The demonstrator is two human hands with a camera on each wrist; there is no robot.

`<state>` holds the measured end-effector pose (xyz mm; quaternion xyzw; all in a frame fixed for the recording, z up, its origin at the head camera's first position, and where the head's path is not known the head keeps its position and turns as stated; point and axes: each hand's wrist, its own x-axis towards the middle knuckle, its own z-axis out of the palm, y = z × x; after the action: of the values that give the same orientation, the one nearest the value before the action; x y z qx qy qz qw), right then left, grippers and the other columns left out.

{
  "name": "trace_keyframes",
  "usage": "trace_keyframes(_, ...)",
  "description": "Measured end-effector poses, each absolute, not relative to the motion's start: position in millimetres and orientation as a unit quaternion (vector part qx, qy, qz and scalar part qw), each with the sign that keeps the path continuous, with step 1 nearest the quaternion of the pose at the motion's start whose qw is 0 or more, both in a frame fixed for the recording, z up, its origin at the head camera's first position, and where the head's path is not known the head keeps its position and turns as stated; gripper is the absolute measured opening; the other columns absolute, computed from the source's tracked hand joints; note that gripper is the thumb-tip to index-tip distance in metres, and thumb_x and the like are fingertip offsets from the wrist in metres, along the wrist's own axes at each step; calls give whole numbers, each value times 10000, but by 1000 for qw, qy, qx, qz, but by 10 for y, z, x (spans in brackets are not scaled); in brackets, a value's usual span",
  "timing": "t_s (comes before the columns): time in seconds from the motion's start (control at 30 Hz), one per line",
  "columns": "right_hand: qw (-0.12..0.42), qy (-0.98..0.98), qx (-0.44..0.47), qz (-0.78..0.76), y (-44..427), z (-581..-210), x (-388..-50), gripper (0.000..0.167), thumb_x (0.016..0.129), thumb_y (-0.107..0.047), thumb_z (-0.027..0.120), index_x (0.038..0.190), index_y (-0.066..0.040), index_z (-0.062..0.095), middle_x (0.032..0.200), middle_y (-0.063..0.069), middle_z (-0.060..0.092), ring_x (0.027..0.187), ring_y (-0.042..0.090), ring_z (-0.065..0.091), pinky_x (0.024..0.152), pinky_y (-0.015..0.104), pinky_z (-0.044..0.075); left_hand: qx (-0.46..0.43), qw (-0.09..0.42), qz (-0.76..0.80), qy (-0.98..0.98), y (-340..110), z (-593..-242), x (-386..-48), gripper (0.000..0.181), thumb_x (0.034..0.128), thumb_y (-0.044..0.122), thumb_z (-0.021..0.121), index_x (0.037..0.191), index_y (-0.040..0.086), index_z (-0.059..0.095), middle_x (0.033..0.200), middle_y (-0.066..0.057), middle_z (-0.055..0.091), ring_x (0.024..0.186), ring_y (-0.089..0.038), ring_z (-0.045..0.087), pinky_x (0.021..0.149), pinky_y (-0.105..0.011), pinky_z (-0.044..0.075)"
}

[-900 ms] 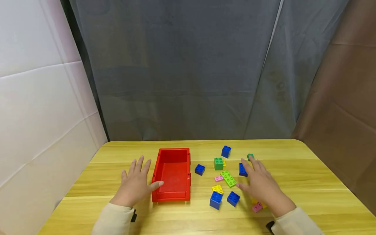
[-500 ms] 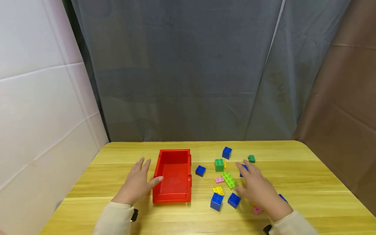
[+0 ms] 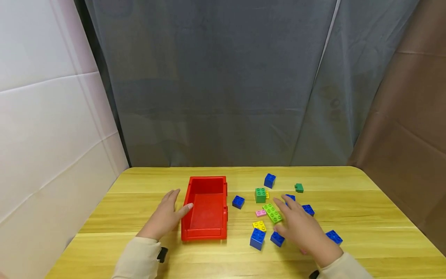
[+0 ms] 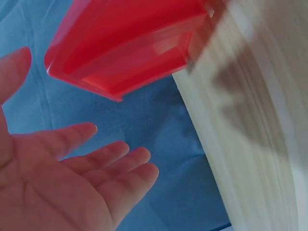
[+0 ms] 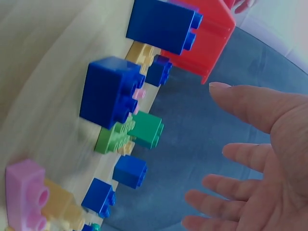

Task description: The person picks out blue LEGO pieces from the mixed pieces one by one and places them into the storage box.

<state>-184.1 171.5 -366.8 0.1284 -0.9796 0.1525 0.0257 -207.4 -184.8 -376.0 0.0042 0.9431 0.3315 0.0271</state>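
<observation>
Right hand (image 3: 300,225): fingers spread wide, holding nothing; shifted inward above the loose bricks (image 3: 260,195), uncovering one blue brick (image 3: 308,210) at its right. Left hand (image 3: 164,217): likewise spread, near red tray (image 3: 203,235). Bricks: on table (image 3: 104,221), right of tray; seemingly nothing picked up yet.

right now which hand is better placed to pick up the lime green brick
Probably the right hand: empty, it hovers beside the lime green brick, while the left hand is by the red bin.
</observation>
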Motion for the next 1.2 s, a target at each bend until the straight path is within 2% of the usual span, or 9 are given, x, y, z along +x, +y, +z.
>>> trace_keyframes(0.27,12,-977,145,155,1605,-3712,-1833,687,802,-275,791,1402,-110,500,1427,176,455,1245,408,493,910,579,483,-6,34,366,930,-1818,-3809,-2114,761,950,400,576,1485,-35,255,1511,-295,262,1351,-492,296,1038,-638,331)
trace_keyframes(0.53,9,-972,182,151,1514,-3756,-1839,597,781,-254,808,1313,-101,583,1325,127,550,1116,340,594,885,502,520,-14,41,384,922,-1810,-3856,-2144,736,965,417,544,1477,-36,273,1491,-303,301,1323,-498,340,1006,-641,367)
trace_keyframes(0.73,-10,-966,196,167,1453,-3781,-1834,555,795,-248,796,1296,-108,602,1310,118,574,1183,337,559,951,516,481,-8,44,411,910,-1830,-3891,-2160,659,995,375,492,1470,-35,290,1464,-308,346,1289,-492,394,992,-617,403)
trace_keyframes(0.93,-33,-965,198,169,1393,-3787,-1838,541,813,-252,779,1279,-36,609,1327,166,574,1243,357,520,1007,533,430,-2,40,424,905,-1837,-3918,-2191,588,1023,321,434,1461,-48,303,1460,-309,356,1304,-487,381,1021,-615,373)
trace_keyframes(1.2,-54,-966,186,170,1328,-3805,-1835,496,826,-290,765,1230,-32,636,1274,134,617,1227,333,538,1010,519,432,4,30,428,903,-1818,-3929,-2203,537,1032,253,420,1448,-69,314,1449,-313,370,1296,-490,391,1029,-613,365)
